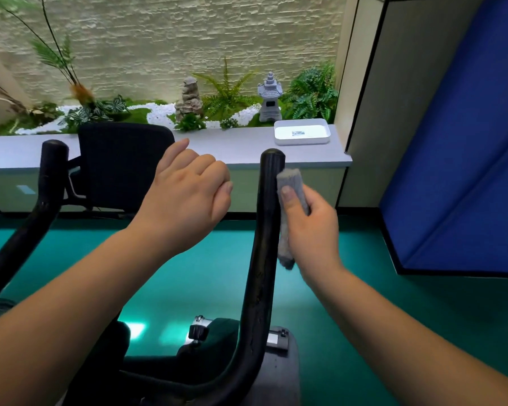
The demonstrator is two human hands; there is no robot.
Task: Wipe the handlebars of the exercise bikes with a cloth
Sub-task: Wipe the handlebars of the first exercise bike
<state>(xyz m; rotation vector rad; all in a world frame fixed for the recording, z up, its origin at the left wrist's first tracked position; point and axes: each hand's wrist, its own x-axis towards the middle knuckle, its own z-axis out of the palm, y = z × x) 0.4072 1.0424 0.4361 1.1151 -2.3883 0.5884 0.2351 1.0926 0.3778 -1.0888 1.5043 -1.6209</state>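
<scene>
The exercise bike's black handlebar has two upright grips. The right grip [266, 230] rises in the middle of the view and the left grip [46, 183] stands at the far left. My right hand [311, 227] holds a rolled grey cloth [291, 183] pressed against the right side of the right grip, near its top. My left hand [188, 189] hovers between the two grips in a loose fist, holding nothing and touching neither bar.
A grey ledge [232, 145] runs across behind the bike, with a white tray [302, 133] on its right end. A black chair back [123, 165] stands before the ledge. A blue panel [458, 159] leans at the right. The floor [364, 288] is green.
</scene>
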